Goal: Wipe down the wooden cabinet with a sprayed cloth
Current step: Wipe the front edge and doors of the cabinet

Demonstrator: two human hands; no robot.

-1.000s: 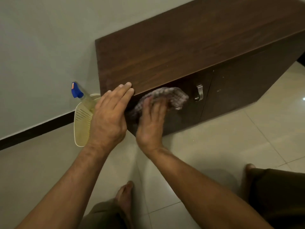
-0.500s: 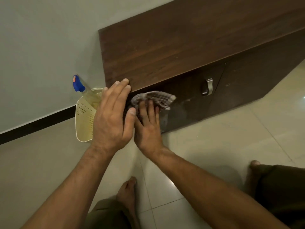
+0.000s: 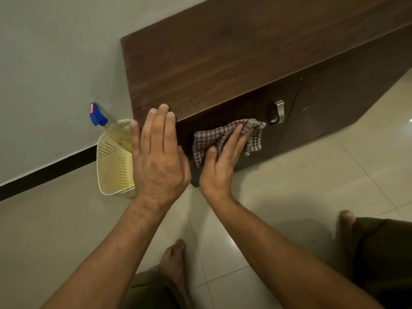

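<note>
A low dark wooden cabinet (image 3: 223, 52) stands against the grey wall. My right hand (image 3: 223, 163) presses a checked cloth (image 3: 254, 137) flat against the left door front, fingers stretched toward the metal handle (image 3: 278, 112). My left hand (image 3: 158, 152) rests open on the cabinet's front left corner, fingertips on the top edge. A spray bottle with a blue nozzle (image 3: 97, 114) stands in a cream perforated basket (image 3: 113, 161) on the floor left of the cabinet.
The floor is pale glossy tile (image 3: 312, 175), with a black skirting strip (image 3: 44, 175) along the wall. My bare feet (image 3: 174, 264) and bent knees show at the bottom, the right knee (image 3: 383, 253) near the cabinet's front.
My right hand slid the cloth left toward the corner, then back right toward the handle. The left hand stayed on the corner. The view shifted slightly.
</note>
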